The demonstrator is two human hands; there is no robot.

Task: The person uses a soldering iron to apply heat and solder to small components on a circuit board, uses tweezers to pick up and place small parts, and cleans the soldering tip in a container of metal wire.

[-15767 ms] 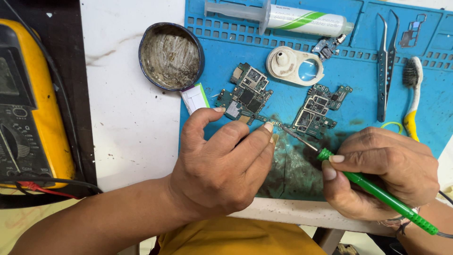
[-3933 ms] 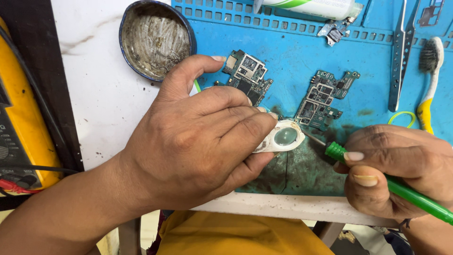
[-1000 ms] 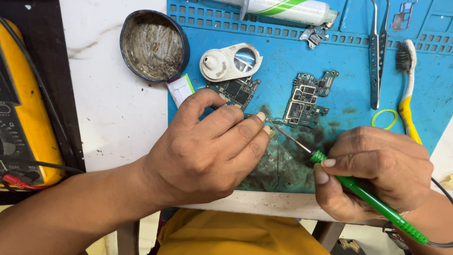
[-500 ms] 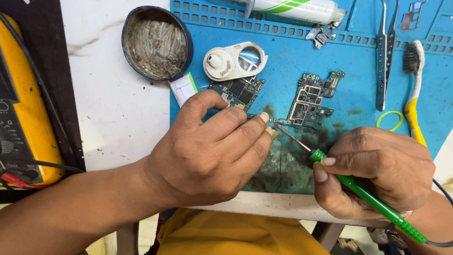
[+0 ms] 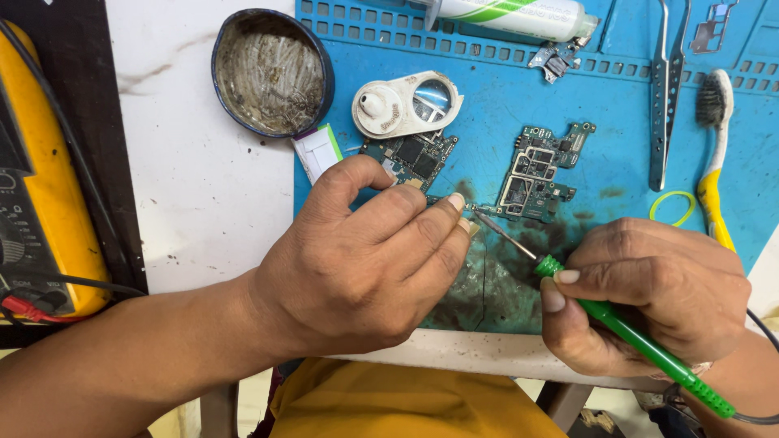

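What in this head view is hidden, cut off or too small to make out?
- Head view: the left hand covers whatever its fingertips pinch.
- The green-handled iron has a tip too fine to judge contact.
- The white tube is cut by the top edge.
- The yellow meter is cut by the left edge.

Two hands: left hand [image 5: 357, 268], right hand [image 5: 649, 296]. Two circuit boards [image 5: 410, 156] [image 5: 540, 172]. One green iron [image 5: 633, 337]. One round tin [image 5: 272, 71]. One brush [image 5: 714, 130].
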